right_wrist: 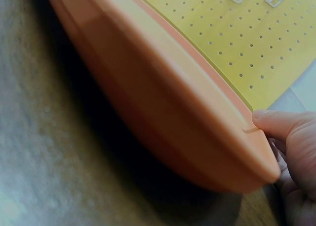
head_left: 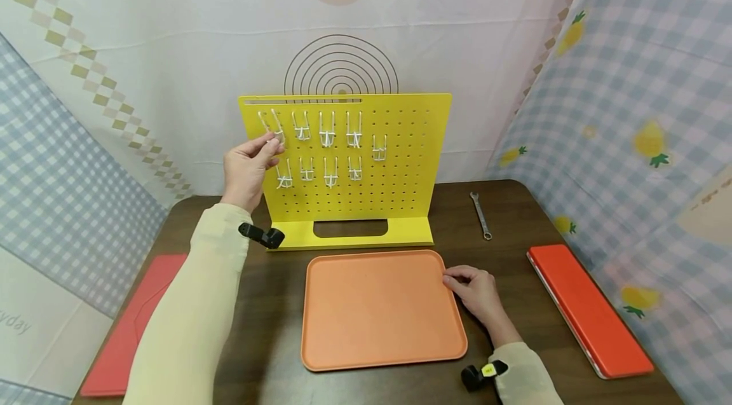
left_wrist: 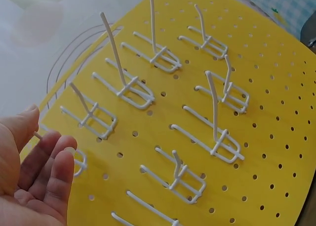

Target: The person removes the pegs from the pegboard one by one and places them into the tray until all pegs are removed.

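Note:
At the upper left of a yellow pegboard (head_left: 440,138), my left hand (head_left: 247,166) pinches the front of a white wire hook (head_left: 277,119). That hook stands slanted on the board in the head view. In the left wrist view, thumb and fingers surround its prong and cover much of the hook (left_wrist: 82,165). Several more white double-wire hooks (head_left: 354,131) hang in two rows beside and below it. My right hand (head_left: 480,295) grips the right rim of an orange tray (head_left: 383,309), thumb on top in the right wrist view. Nothing lies on the tray.
A metal wrench (head_left: 481,217) lies on the dark table right of the pegboard. Further right is a red flat case (head_left: 591,309); a red folder-like item (head_left: 128,329) lies at the left edge, partly behind my left sleeve. Patterned cloths (head_left: 189,4) hang around the table.

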The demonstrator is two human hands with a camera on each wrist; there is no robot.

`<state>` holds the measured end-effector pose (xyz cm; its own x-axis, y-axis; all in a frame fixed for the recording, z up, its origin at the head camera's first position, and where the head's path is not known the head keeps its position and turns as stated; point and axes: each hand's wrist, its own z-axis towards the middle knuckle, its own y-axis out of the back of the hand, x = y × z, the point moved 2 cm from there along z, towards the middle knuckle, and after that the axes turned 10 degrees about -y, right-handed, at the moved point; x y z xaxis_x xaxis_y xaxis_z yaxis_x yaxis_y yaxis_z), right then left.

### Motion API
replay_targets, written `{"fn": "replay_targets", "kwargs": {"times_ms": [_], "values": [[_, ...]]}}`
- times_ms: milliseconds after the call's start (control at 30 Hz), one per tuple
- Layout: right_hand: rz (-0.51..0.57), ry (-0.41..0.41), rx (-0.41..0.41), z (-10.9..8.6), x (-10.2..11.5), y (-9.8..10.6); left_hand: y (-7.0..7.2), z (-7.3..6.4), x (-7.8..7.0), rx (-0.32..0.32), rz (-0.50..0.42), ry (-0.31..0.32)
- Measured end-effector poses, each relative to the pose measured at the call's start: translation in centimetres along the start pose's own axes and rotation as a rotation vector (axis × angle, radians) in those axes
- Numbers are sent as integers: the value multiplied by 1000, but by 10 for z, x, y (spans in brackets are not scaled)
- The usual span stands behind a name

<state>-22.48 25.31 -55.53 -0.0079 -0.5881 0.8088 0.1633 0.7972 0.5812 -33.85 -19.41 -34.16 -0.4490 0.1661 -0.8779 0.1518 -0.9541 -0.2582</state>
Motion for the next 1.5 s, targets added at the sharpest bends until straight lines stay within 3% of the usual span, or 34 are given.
{"fn": "replay_targets", "kwargs": {"times_ms": [233,500,667,933,1033,1233,1500], "values": [[5,2,1,-2,1,1,2,-11,-9,38,47,-39],[-3,-3,-4,-2,2,2,8,-38,-14,104,69,-84],[-8,-9,1,-2,2,2,12,-62,-7,142,136,-94],[-18,-14,6,-2,2,2,12,-103,11,220,316,-70],[-26,-8,6,-1,2,2,9,-116,18,249,381,-94],[-33,-2,-1,-1,1,2,-7,-140,27,309,466,-207],[-36,-17,6,-1,2,2,-33,-161,37,450,505,-252]]}}
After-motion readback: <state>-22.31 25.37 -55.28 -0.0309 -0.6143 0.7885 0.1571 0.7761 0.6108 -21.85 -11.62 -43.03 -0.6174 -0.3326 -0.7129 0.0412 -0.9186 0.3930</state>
